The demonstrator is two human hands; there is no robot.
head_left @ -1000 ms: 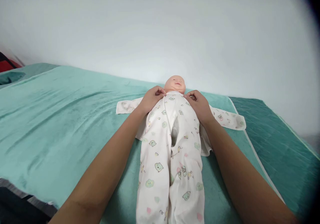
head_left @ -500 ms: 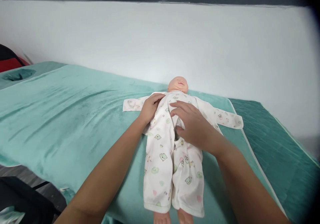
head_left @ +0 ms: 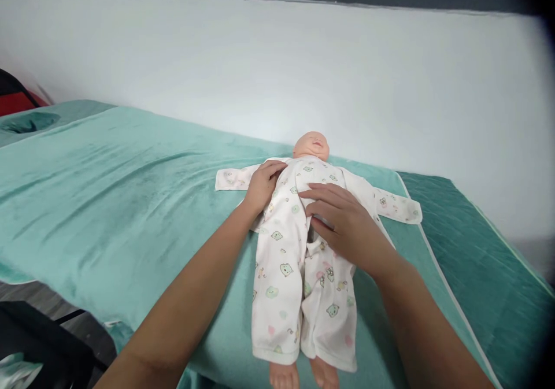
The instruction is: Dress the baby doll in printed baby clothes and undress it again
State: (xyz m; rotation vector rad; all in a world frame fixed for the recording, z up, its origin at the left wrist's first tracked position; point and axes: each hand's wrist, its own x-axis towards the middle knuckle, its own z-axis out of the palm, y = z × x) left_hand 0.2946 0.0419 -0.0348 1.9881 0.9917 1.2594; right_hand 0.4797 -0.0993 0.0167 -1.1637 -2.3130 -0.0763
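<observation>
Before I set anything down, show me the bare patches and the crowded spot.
Widest: the light cover left of the doll, between the wall and the left forearm. Another: the dark cover along the right, beyond the light one. Crowded: the doll's middle, with the left hand and right hand both at its suit.

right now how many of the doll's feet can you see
2. The left-side foot pokes out below the left-side trouser leg, the right-side foot below the right-side trouser leg, as the picture shows them. Neither is hidden by cloth entirely.
</observation>
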